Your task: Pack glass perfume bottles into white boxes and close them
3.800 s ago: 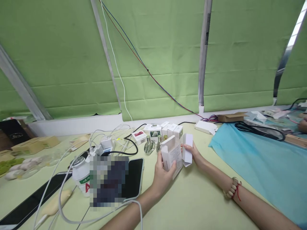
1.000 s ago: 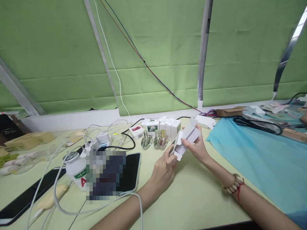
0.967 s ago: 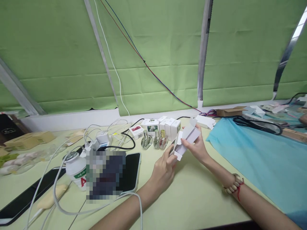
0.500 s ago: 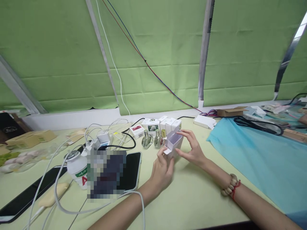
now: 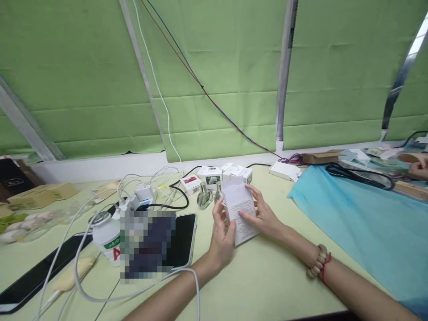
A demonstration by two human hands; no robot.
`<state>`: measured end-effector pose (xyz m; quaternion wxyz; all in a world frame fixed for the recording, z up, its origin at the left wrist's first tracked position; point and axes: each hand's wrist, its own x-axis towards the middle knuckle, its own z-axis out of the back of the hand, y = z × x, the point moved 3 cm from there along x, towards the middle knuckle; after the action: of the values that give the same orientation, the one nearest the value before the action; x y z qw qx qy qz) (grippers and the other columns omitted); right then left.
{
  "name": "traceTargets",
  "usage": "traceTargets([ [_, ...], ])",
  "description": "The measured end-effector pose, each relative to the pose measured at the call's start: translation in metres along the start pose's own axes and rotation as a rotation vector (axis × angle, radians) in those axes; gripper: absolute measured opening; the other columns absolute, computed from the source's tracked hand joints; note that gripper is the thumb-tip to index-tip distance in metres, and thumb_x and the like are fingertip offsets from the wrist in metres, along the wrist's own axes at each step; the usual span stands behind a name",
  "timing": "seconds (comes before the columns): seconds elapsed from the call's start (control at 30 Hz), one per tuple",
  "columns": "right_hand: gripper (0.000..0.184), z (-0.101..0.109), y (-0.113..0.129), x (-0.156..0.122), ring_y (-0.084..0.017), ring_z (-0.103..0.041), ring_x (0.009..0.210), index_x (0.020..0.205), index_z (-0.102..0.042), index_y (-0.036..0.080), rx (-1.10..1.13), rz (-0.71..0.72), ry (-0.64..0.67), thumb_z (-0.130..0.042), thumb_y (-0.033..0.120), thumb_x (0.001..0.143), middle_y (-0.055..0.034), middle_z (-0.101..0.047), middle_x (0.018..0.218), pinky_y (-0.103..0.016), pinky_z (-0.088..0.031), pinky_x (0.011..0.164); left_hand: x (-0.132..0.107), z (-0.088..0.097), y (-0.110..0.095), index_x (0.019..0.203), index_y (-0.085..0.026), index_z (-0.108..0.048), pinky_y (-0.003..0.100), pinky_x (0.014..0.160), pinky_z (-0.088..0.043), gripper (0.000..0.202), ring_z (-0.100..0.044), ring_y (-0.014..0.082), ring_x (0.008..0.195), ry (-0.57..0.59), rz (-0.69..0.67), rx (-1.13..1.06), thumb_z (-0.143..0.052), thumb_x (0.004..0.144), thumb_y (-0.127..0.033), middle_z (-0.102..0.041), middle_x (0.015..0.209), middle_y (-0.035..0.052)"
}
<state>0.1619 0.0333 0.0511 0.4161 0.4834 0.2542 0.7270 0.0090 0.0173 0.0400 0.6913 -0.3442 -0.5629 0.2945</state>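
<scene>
Both my hands hold one small white carton [image 5: 240, 213] with fine print on its face, upright above the pale green table [image 5: 267, 276]. My left hand [image 5: 221, 238] grips its left side, thumb up along the edge. My right hand [image 5: 262, 215] presses fingers against its right face. The carton's top flap stands open. Right behind it stand small glass perfume bottles [image 5: 204, 198] and a row of closed white boxes [image 5: 214, 174].
Left of my hands lie a dark phone [image 5: 182, 238], a white bottle [image 5: 106, 238], tangled white cables [image 5: 80, 276] and a charger [image 5: 144, 195]. A blue cloth [image 5: 361, 223] covers the table's right side, with black cable [image 5: 361, 174]. Another person's hand [image 5: 418, 168] shows at far right.
The carton went from tilted and half folded in my right hand to squared up and upright, printed face toward me, held by both hands and nearer to me.
</scene>
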Motion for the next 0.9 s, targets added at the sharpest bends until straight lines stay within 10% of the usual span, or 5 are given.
traceTargets([
  [0.33,0.046,-0.001,0.006,0.001,-0.017,-0.063,0.081,0.116,-0.040,0.022,0.093,0.042,-0.033,-0.062,0.040,0.080,-0.0084,-0.057,0.109,-0.026,-0.052,0.058,0.003,-0.003,-0.001,0.138,-0.029,-0.010,0.032,0.080,-0.052,0.054,-0.058,0.0182,0.104,0.000,0.139,-0.110,-0.039,0.094,-0.039,-0.037,0.135,0.0147],
  [0.9,0.033,0.002,0.010,0.000,-0.014,-0.058,0.082,0.107,-0.043,0.023,-0.129,0.261,-0.122,-0.060,0.037,0.083,-0.0075,-0.050,0.110,-0.019,-0.045,0.047,-0.001,0.003,0.007,0.127,-0.025,-0.030,0.037,0.101,-0.038,0.031,-0.042,0.0167,0.120,0.000,-0.060,0.271,-0.030,0.097,-0.033,-0.039,0.128,0.0104],
])
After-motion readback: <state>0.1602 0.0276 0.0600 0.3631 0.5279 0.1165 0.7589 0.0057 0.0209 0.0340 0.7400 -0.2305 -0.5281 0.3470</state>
